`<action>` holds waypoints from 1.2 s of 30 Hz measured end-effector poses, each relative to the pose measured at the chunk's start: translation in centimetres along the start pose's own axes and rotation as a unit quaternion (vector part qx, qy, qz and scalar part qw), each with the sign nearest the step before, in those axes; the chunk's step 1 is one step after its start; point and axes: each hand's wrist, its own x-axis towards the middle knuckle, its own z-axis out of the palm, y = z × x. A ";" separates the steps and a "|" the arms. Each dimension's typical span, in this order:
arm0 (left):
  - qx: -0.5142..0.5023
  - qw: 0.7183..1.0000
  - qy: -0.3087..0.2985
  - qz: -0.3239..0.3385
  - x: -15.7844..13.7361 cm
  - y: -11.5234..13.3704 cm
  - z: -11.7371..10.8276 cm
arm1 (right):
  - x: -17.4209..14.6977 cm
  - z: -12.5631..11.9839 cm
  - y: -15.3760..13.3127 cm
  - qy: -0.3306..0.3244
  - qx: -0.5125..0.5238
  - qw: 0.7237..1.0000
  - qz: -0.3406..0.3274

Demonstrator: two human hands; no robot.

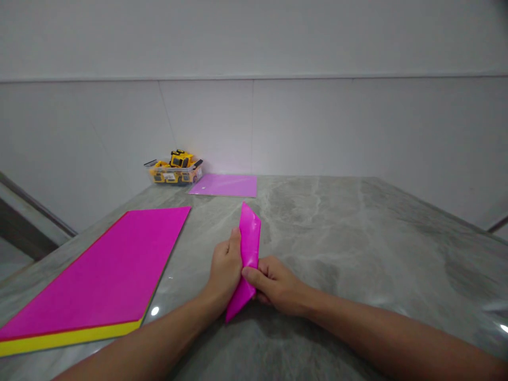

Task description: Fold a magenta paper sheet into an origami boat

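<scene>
A narrow piece of folded pink paper (250, 238) stands tilted between my hands over the middle of the table, with pointed ends at top and bottom. My left hand (227, 264) wraps the paper's left side, its thumb pointing up along the edge; most of its fingers are hidden behind the paper. Lower down on the right side, my right hand (278, 283) pinches the paper, thumb on the near face and fingers curled behind.
To the left lies a stack of large coloured sheets (115, 264), pink on top, with red and yellow edges below. Farther back are a flat lilac sheet (228, 185) and a clear plastic box (174, 175) of yellow toy vehicles. The grey marbled table (357, 254) meets a white wall.
</scene>
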 end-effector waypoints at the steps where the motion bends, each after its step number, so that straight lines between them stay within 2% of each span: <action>1: 0.023 0.999 0.020 0.028 -0.1 0.0 -0.1 | 0.0 0.1 -0.1 0.008 -0.028 1.000 0.002; 3: 0.062 0.993 0.061 0.074 -0.3 0.1 -0.4 | 0.0 0.3 -0.3 0.013 -0.093 0.996 0.003; 5: 0.078 0.989 0.081 0.091 -0.5 0.2 -0.7 | 0.0 0.6 -0.5 0.022 -0.152 0.988 0.000; 8: 0.087 0.990 0.056 0.093 -0.9 0.2 -1.0 | 0.1 0.8 -0.5 0.082 -0.189 0.978 0.014; 11: 0.076 0.996 -0.006 0.052 -1.2 0.2 -1.0 | 0.2 0.8 -0.5 0.104 -0.142 0.984 0.018; 15: -0.008 0.996 -0.088 -0.004 -1.6 0.3 -0.9 | -0.1 0.7 -0.6 0.014 0.014 1.000 -0.013; 17: -0.049 0.993 -0.109 -0.013 -1.8 0.3 -0.9 | -0.4 0.8 -0.6 -0.027 0.091 0.995 -0.013; 19: -0.063 0.991 -0.114 -0.006 -1.7 0.4 -1.0 | -0.6 0.8 -0.6 -0.038 0.121 0.992 -0.010; 23: 0.015 0.993 -0.088 0.074 -1.1 0.5 -1.5 | -0.5 0.7 -0.6 -0.022 0.094 0.995 0.013; 25: 0.067 0.988 -0.086 0.110 -0.7 0.4 -1.9 | -0.4 0.6 -0.6 0.016 0.079 0.997 0.018; 27: 0.096 0.981 -0.115 0.126 -0.4 0.1 -2.3 | -0.3 0.5 -0.7 0.067 0.066 0.996 0.009; 29: 0.104 0.976 -0.145 0.123 -0.4 -0.2 -2.5 | -0.3 0.4 -0.6 0.087 0.061 0.994 0.007; 33: 0.076 0.983 -0.147 0.077 -0.7 -0.5 -2.5 | -0.1 0.4 -0.4 0.030 0.053 0.997 0.041; 36: 0.036 0.980 -0.188 0.058 -0.9 -0.1 -2.4 | 0.0 0.3 -0.3 0.077 0.064 0.994 0.043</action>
